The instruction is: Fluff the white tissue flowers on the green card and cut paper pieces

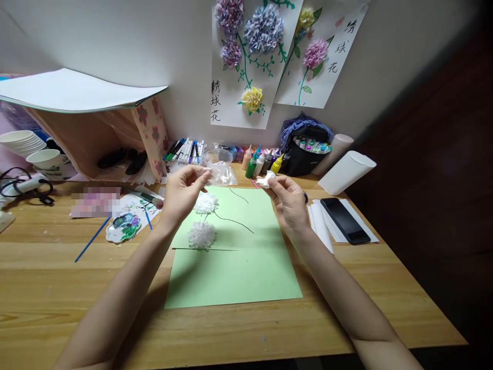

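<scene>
My right hand (290, 203) pinches a soft white lump (265, 179) between thumb and fingertips, above the far right part of a pale green sheet (234, 277). Whether the lump is clay or crumpled tissue I cannot tell. My left hand (182, 192) is raised over the sheet's far left corner, thumb and fingers pressed together. Clear plastic (223, 174) shows right behind those fingertips, and what they hold is unclear. Two ruffled white flower heads, a nearer one (202, 235) and a farther one (207, 203), rest on the sheet beside thin dark drawn lines.
Paint bottles (251, 167) and markers (187, 150) line the wall. To the left lie a paint-smeared palette (122, 228) and a blue brush (92, 240). At right are a phone (344, 221) and a white roll (346, 172). Finished flower pictures (246, 77) hang above.
</scene>
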Motion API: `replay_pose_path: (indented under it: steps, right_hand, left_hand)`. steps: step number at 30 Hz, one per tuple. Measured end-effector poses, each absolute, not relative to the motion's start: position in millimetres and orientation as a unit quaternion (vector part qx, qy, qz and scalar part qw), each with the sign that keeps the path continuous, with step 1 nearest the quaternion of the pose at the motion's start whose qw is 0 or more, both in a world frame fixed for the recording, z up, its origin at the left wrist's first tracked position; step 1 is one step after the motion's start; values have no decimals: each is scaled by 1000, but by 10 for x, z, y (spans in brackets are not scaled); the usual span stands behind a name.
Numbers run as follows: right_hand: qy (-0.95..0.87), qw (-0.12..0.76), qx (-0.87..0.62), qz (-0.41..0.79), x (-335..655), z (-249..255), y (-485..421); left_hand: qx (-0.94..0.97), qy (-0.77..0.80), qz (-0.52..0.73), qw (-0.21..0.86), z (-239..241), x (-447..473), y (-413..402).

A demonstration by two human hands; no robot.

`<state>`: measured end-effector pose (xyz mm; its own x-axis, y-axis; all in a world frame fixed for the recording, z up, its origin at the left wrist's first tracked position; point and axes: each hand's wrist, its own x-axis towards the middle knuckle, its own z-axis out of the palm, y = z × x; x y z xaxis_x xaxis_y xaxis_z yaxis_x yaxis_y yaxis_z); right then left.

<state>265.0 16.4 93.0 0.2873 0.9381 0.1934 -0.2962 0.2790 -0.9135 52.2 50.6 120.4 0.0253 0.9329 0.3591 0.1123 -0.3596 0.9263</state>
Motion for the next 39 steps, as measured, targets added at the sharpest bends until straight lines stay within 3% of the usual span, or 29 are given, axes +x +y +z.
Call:
replay_pose_path:
  steps: [6,12,18,27,33,39]
  right_hand:
    - [-447,630,-384,505,2709,989,167]
    - [-424,564,-362,609,2766,1047,194]
    - [-337,625,-310,632,2883,1057,318]
    - [-407,544,-295,672,2913,1047,320]
    - [-456,481,-351,661,2831,954,311]
    - [-596,541,-372,462,2684,965,184]
  left_hand:
    - [607,445,526,396,1119,452,641]
    - [591,528,455,407,956,512,1361]
    - [656,568,407,286,902,795,2049]
    - [765,533,337,129,1008,1092,1710]
    - [798,386,349,304,1366,1007,710]
    - [704,377,308,517,1493,904,330]
